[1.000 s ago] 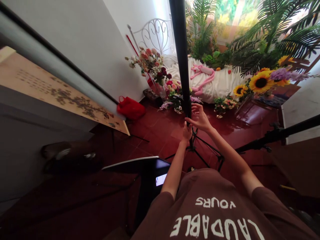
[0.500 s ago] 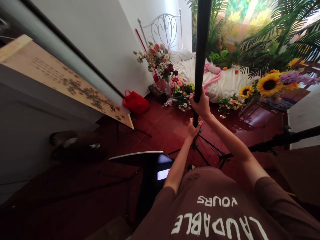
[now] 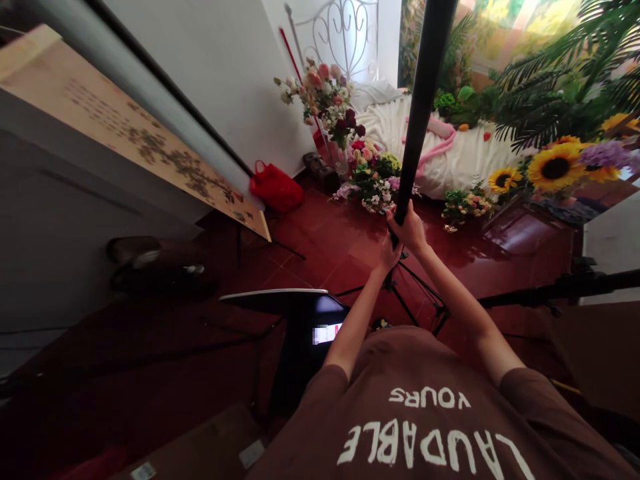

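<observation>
A thick black pole (image 3: pixel 425 100) rises from in front of my body and runs out of the top of the view, leaning a little to the right. Tripod legs (image 3: pixel 403 303) spread on the floor below it, so it looks like a light stand. My right hand (image 3: pixel 411 230) is wrapped round the pole. Just beneath, my left hand (image 3: pixel 389 253) grips the same stand, close to or touching the right one. Part of the grip is hidden behind my fingers.
A black tabletop (image 3: pixel 300 347) with a lit phone (image 3: pixel 325 333) stands by my left arm. Flower bunches (image 3: pixel 375 180) and a white-draped bed (image 3: pixel 455 167) lie ahead. A red bag (image 3: pixel 277 187), a hanging scroll (image 3: pixel 150 140) and another black stand (image 3: pixel 565 290) flank me.
My right hand has slid down the pole, nearer to my left hand. The pole's upper part now leans further right, and the view has shifted slightly.
</observation>
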Action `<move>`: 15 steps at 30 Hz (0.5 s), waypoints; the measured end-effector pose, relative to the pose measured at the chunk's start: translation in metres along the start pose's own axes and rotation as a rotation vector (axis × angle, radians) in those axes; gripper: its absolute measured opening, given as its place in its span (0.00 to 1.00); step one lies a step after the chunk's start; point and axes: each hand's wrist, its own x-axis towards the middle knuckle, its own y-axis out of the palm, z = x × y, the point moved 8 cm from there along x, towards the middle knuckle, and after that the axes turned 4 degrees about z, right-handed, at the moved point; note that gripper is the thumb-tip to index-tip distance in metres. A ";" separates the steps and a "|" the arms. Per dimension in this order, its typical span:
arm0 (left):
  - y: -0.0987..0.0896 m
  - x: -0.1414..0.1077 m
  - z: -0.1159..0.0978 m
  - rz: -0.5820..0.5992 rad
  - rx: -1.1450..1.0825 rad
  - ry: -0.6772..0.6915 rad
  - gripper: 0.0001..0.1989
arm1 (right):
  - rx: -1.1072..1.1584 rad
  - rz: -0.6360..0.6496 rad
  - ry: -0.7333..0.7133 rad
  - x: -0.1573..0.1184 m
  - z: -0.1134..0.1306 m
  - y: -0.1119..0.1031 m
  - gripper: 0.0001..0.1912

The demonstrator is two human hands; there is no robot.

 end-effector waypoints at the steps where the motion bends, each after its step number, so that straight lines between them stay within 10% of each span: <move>1: 0.000 -0.001 0.001 0.011 0.002 0.007 0.16 | -0.004 0.030 -0.025 -0.004 0.001 -0.004 0.18; 11: 0.000 -0.005 -0.003 0.094 -0.068 -0.055 0.19 | -0.238 0.407 0.071 -0.095 -0.062 -0.017 0.17; 15: 0.001 -0.007 -0.001 0.095 -0.172 -0.117 0.22 | -0.177 0.355 0.217 -0.107 -0.081 -0.007 0.18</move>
